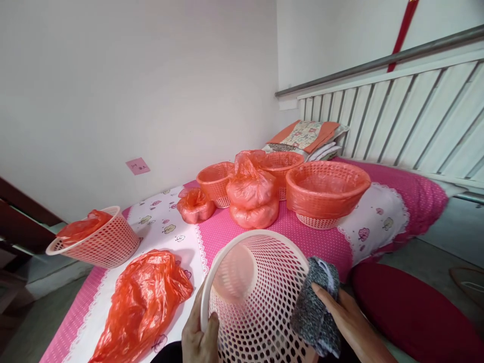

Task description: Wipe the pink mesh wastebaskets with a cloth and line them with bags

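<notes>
A pale pink perforated basket is tipped toward me at the front, its opening facing up and to the left. My left hand grips its rim on the left, thumb inside. My right hand holds a grey cloth against the basket's right outer side. Left of the basket, a crumpled red plastic bag lies on the white part of the bedspread.
Behind stand three bag-lined baskets, a full red bag and a small red bundle. Another basket with a red bag is at left. A dark red round seat sits at right, below a white railing.
</notes>
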A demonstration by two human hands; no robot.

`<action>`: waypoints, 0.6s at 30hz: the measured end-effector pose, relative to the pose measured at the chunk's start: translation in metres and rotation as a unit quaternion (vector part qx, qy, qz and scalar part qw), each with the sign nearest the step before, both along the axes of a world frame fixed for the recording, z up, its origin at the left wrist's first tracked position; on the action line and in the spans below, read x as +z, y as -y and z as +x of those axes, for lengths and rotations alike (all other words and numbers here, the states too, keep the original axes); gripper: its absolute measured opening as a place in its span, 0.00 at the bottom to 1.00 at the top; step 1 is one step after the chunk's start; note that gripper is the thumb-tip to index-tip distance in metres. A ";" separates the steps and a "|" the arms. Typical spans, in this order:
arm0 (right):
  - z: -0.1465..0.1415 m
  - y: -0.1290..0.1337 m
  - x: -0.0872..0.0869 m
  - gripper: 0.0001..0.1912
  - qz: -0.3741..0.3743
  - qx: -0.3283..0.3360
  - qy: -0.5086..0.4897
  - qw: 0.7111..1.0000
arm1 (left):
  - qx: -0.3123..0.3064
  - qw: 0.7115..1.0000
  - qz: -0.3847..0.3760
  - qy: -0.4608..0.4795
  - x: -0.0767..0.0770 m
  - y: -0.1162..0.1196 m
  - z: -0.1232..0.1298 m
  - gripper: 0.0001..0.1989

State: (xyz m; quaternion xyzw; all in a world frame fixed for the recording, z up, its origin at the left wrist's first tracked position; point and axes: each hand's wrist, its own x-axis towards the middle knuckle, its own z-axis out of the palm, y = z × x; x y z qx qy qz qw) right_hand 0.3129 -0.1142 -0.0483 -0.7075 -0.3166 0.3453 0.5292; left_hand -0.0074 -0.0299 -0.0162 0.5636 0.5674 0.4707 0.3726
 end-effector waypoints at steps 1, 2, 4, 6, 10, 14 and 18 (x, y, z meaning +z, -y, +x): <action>-0.004 0.004 -0.001 0.23 0.001 -0.013 -0.013 1.000 | 0.003 1.000 0.001 0.002 0.000 0.000 0.000 0.31; -0.009 0.008 -0.001 0.22 0.003 -0.027 -0.023 0.999 | 0.005 1.000 0.004 0.004 0.001 0.001 0.000 0.32; -0.015 0.012 -0.002 0.21 0.009 -0.048 -0.030 0.998 | 0.010 1.000 0.014 0.007 0.005 0.003 0.001 0.31; -0.018 0.009 -0.004 0.20 0.018 -0.044 -0.021 0.999 | 0.022 0.999 0.024 0.014 0.008 0.005 0.002 0.29; -0.015 -0.017 0.000 0.22 0.035 -0.019 0.012 0.999 | 0.033 0.999 -0.008 0.010 0.012 0.005 -0.001 0.27; -0.010 -0.046 0.019 0.20 0.048 0.005 0.062 0.997 | 0.037 0.999 -0.001 -0.002 0.017 0.007 -0.011 0.28; -0.012 -0.067 0.048 0.16 0.101 0.043 0.116 0.987 | 0.027 0.999 -0.037 0.028 0.013 0.016 -0.025 0.25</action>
